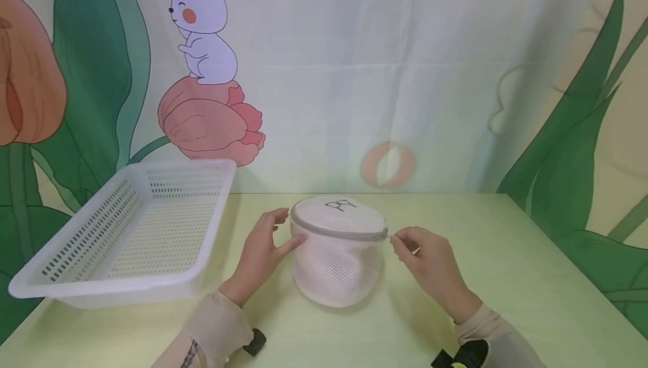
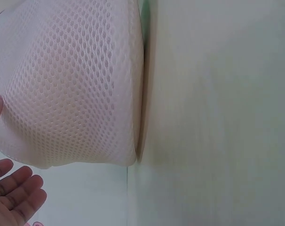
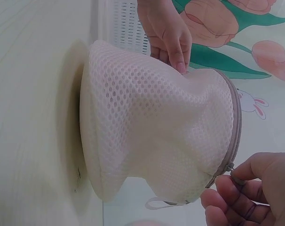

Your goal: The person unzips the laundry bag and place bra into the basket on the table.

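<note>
A white mesh laundry bag (image 1: 334, 272), round with a flat lid (image 1: 339, 213), stands upright on the table, its side wall dented. A grey zipper (image 3: 236, 123) runs around the lid's edge. At the bag's right side my right hand (image 1: 431, 264) pinches the zipper pull (image 3: 230, 166) between thumb and finger. On the opposite side is my left hand (image 1: 263, 252), its thumb against the mesh just below the rim and its fingers spread beside the bag. A small white loop (image 3: 157, 203) sticks out from the bag near the zipper in the right wrist view.
A white plastic basket (image 1: 202, 269) with slotted walls stands on the table (image 1: 506, 289) to the left. Behind the table hangs a printed cloth (image 1: 324, 75) with a rabbit and tulips.
</note>
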Tool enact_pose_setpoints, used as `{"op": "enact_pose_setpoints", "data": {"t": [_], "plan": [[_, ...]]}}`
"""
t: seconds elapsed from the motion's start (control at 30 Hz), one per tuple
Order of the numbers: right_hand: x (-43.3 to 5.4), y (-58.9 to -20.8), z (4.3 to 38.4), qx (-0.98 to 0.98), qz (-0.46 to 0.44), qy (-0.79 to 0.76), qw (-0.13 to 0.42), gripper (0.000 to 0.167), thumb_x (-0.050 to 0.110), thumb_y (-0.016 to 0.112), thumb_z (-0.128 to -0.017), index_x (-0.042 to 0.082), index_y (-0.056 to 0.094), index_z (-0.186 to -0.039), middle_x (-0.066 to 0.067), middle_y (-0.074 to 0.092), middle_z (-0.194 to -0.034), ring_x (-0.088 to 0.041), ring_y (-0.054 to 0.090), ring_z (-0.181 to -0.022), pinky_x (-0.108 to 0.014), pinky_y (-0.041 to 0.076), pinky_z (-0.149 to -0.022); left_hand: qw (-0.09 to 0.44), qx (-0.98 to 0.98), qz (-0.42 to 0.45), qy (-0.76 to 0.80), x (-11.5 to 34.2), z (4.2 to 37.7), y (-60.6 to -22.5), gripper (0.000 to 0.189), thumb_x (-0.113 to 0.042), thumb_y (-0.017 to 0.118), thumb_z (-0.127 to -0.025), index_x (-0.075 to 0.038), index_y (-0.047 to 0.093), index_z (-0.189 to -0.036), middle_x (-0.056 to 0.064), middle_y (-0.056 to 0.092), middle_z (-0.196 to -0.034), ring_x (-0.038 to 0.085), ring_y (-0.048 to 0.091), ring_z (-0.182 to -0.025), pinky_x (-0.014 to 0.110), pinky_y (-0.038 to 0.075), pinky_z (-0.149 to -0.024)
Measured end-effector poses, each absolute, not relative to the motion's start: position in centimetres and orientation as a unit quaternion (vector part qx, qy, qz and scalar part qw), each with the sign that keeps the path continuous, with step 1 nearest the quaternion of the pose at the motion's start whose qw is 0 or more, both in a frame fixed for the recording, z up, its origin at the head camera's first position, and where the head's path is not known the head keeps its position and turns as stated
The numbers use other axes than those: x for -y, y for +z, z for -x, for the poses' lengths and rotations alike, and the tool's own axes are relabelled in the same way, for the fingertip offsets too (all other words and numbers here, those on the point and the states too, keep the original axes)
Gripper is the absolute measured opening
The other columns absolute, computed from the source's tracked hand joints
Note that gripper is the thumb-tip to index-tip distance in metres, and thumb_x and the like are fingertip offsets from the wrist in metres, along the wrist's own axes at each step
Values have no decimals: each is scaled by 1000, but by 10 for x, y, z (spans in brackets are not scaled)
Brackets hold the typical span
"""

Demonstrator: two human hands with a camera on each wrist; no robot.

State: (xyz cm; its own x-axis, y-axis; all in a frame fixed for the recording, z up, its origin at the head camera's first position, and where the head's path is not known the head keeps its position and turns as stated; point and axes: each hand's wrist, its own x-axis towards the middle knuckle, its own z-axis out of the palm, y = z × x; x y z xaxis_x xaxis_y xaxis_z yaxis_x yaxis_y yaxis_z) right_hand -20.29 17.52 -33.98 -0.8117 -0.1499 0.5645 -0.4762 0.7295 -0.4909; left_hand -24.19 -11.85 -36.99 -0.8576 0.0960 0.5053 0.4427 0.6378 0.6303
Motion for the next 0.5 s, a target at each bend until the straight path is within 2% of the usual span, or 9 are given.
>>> {"op": "enact_pose_setpoints", "data": {"t": [0.17,0.5], "plan": [[-178,-340,204,897,-176,321,250,9,14,64,-91,12,69,-83,5,67,-70,-2,59,-62,-18,50,-56,186,858,142,-457,115,243,-373,57,-25,77,-81,-2,51,-127,13,61,-124,28,58,-112,43,49,-97],[-177,-340,205,897,-176,325,241,12,14,64,-91,13,68,-80,7,66,-69,1,56,-62,-19,49,-57,197,845,148,-475,109,240,-375,49,-20,78,-80,-1,53,-118,12,63,-112,30,59,-105,44,49,-93]]}}
